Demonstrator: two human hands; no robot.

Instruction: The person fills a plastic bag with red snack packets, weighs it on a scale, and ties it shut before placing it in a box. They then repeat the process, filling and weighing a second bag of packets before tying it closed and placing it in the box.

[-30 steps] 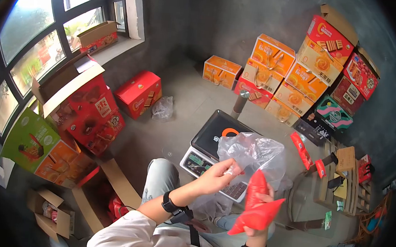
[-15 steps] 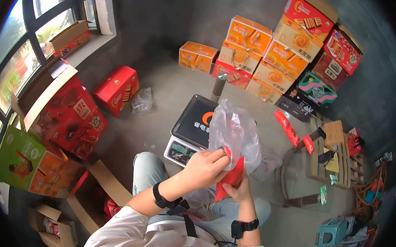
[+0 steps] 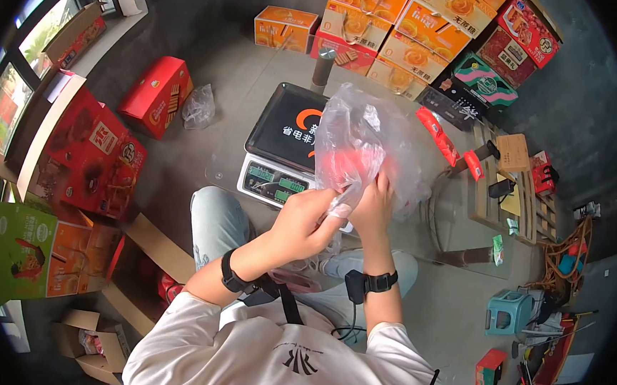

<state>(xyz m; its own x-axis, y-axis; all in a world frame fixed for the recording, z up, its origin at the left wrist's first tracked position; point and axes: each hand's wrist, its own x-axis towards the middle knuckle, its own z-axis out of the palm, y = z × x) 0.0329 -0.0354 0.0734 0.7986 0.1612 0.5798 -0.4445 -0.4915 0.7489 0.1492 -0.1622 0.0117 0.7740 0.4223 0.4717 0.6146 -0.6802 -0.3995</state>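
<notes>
At the scale (image 3: pixel 269 145)'s right side, your left hand (image 3: pixel 298 224) pinches the limp, probably slippery plastic bag (image 3: pixel 360 121) by its mouth, likely the surest hold. Your right hand (image 3: pixel 373 210)'s grip near the red packet (image 3: pixel 345 165) is hidden.

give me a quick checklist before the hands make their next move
1. Left hand gripping the clear plastic bag: ok, plastic is bunched in its fingers.
2. Red packet in the bag: ok, red shows through the plastic.
3. Right hand clear of the bag: not ok, its fingers are at the plastic.
4. Digital scale switched on: ok, green displays show digits.
5. Black weighing tray fully in view: not ok, the bag hides its right side.
6. Bag touching the tray: cannot tell.
</notes>
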